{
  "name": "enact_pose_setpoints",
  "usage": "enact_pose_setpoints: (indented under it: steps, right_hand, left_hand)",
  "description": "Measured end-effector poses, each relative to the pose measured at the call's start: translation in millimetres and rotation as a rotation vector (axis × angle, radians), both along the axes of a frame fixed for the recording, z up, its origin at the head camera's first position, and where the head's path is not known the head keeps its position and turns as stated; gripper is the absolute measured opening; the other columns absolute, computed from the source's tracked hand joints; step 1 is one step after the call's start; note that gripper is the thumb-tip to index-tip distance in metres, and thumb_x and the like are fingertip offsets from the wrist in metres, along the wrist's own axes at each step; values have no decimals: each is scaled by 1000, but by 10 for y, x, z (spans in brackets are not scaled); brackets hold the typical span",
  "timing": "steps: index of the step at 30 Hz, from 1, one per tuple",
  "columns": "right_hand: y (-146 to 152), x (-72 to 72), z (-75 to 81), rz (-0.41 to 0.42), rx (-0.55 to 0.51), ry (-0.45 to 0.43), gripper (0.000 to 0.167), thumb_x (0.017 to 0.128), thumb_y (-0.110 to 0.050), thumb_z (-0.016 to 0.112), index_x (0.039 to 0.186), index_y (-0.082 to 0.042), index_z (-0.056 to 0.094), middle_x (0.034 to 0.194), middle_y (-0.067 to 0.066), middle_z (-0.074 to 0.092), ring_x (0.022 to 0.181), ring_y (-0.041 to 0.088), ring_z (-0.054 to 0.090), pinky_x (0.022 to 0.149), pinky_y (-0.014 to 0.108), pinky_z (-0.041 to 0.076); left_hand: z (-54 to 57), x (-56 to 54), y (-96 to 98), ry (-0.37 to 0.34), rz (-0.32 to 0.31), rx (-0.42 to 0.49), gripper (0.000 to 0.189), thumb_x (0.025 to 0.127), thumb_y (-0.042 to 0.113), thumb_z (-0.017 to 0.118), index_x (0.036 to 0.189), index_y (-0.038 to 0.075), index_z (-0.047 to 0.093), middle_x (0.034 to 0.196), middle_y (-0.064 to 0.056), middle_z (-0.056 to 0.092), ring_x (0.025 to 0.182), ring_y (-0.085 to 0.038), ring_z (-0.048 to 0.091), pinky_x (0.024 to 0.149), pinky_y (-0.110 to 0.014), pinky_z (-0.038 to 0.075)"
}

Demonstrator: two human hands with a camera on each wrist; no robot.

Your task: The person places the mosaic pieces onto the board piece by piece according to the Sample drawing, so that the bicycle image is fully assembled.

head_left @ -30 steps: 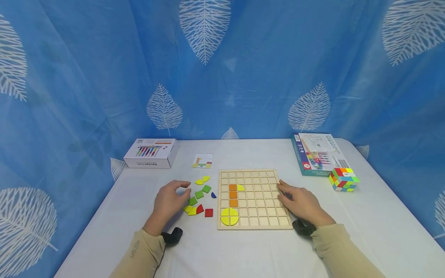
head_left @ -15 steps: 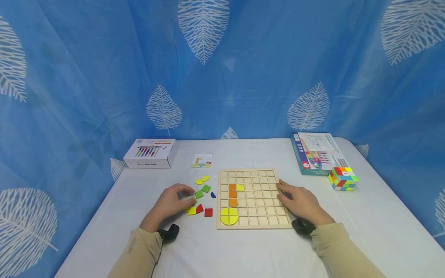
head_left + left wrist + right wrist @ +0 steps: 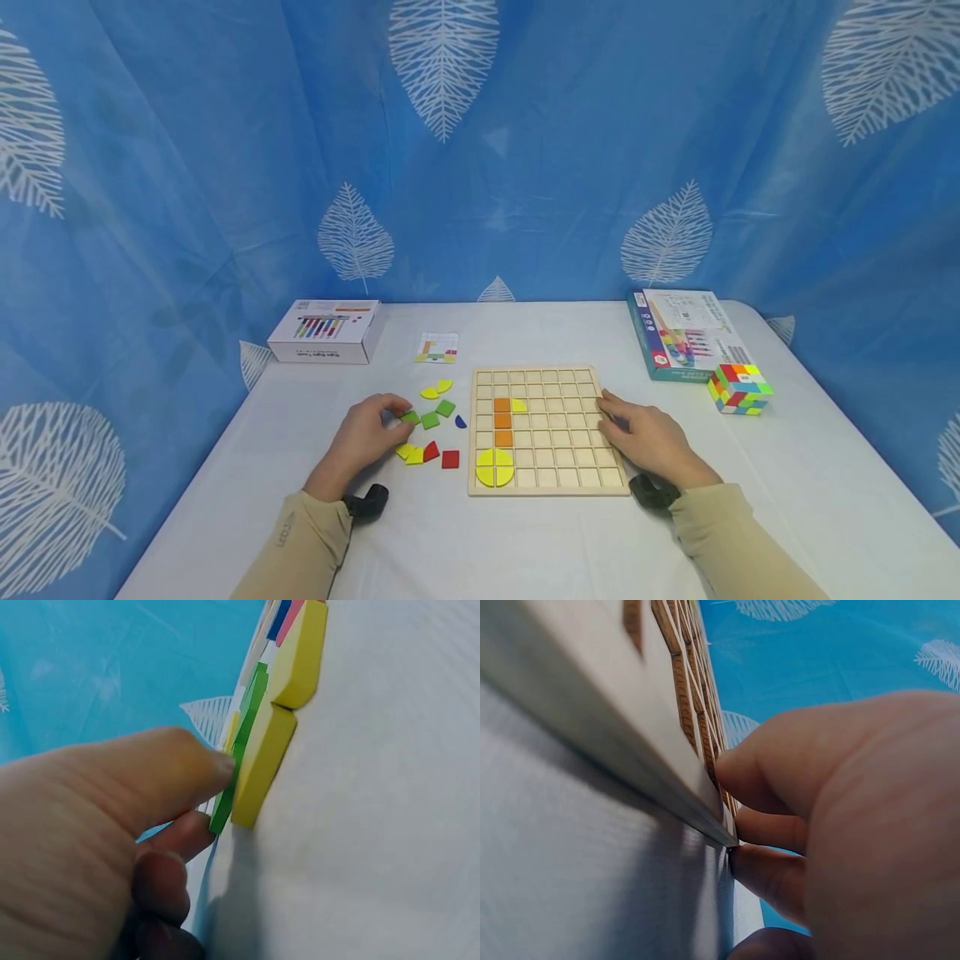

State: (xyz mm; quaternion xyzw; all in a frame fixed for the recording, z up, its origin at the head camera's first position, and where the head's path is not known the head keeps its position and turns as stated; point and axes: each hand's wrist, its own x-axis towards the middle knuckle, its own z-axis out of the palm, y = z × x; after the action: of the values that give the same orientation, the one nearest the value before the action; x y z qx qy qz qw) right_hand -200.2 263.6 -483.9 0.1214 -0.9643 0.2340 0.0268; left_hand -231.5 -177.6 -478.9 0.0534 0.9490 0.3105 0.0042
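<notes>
Between thumb and index finger, my left hand [image 3: 365,435] pinches a green square tile [image 3: 409,417], which the left wrist view shows edge-on under the thumb. Two more green tiles [image 3: 430,421] lie just right of it, and yellow quarter-round tiles [image 3: 415,456] lie nearer me. My right hand [image 3: 654,437] grips the right edge of the wooden grid board [image 3: 567,490], thumb at the top rim and fingers against the side. Set in the board are a column of orange squares [image 3: 502,421], a yellow circle made of quarters [image 3: 495,468] and a single yellow quarter [image 3: 519,406].
Red tiles [image 3: 450,459] and a small blue piece [image 3: 461,422] lie left of the board. A pattern card [image 3: 437,347] is behind them. A white box [image 3: 324,332] stands back left; a teal game box [image 3: 690,335] and a colourful puzzle cube [image 3: 740,388] are at right.
My left hand has come down to the tiles and taken hold of a green one, shifting it slightly away from me and left. The right hand stays at the board.
</notes>
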Motion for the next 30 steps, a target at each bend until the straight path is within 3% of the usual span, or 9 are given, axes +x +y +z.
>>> enact_pose_setpoints:
  steps: [5,10,22,30]
  right_hand:
    - [2,7,-4,2,-1,3,47,101,-30,62,142,-6,62,153,13,52,135,45,53,104,62,45]
    - [6,9,-3,3,-9,6,47,102,-30,63,142,-6,61,153,13,52,135,45,53,104,63,45]
    - [8,-7,-22,4,-3,9,47,101,-30,63,142,-7,62,153,13,53,135,45,53,103,63,45]
    - [3,-7,-15,4,-5,7,47,101,-30,63,142,-6,61,153,13,53,135,45,52,104,63,45]
  left_hand:
    - [48,29,-22,-13,-25,-74,28,88,21,80,115,16,75,120,-4,70,122,-30,61,107,-55,47]
    - [75,37,-42,18,-34,-145,25,88,19,80,112,19,78,118,0,72,117,-28,64,103,-54,50]
    - [53,55,16,92,-28,-188,19,89,21,81,108,21,81,115,0,74,114,-29,67,100,-52,52]
    - [33,56,27,114,-7,-132,19,88,21,81,107,20,82,110,0,74,109,-27,68,96,-50,55]
